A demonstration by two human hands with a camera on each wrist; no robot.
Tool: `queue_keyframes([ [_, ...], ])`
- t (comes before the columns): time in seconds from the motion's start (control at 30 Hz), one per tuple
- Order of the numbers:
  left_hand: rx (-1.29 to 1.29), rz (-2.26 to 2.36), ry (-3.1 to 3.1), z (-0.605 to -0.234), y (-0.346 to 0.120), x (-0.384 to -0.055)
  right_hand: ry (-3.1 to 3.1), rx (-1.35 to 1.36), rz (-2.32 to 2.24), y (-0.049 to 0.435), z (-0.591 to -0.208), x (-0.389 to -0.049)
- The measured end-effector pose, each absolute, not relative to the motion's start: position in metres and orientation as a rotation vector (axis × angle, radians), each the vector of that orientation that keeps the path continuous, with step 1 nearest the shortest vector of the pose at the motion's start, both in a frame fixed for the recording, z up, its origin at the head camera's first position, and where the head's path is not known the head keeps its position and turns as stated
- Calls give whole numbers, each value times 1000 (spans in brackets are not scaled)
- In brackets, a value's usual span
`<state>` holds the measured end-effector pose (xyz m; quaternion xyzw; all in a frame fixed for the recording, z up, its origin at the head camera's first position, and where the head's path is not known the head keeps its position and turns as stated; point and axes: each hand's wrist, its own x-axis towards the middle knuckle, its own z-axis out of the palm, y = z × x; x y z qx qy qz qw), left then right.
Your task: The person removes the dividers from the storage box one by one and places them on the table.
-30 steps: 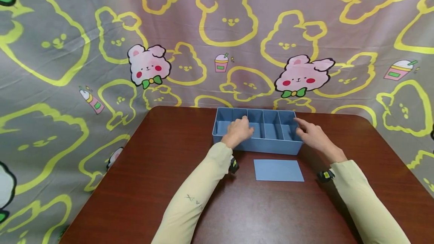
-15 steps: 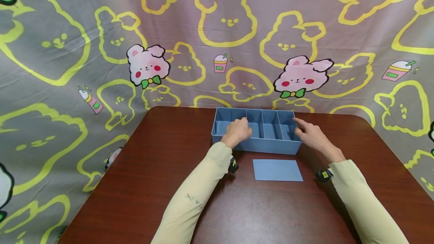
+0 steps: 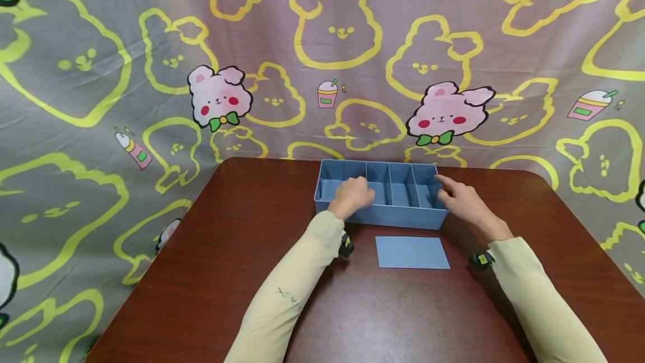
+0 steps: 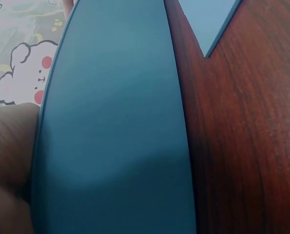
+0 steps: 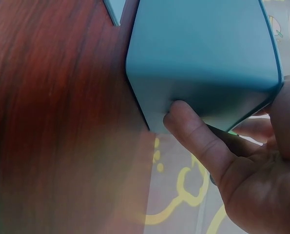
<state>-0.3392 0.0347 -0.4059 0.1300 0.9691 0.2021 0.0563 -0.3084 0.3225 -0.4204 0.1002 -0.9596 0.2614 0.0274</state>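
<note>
A blue organizer box (image 3: 398,216) with divided compartments stands towards the back of the table. My left hand (image 3: 351,195) reaches over its front wall with bent fingers down in the left half, beside a divider. Its fingertips are hidden, so whether they pinch the divider cannot be told. In the left wrist view, part of the left hand (image 4: 10,161) shows beyond the front wall's rim. My right hand (image 5: 266,180) holds the right end of the box, one finger against the outer end wall and another digit at the rim.
A flat light-blue rectangular panel (image 3: 412,252) lies on the table just in front of the box. The dark reddish wooden table (image 3: 227,251) has rounded back corners. A patterned curtain (image 3: 282,32) hangs behind it.
Over the last second my left hand's fingers have bent down slightly further into the box. My right hand stays at the end wall. Box and panel keep their places.
</note>
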Motion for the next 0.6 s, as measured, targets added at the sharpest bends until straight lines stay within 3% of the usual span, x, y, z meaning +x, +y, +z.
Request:
queue_keyframes([
  [0.6,404,671,2924,-405,33,-338,-2964,307,812,322,-420,-307],
])
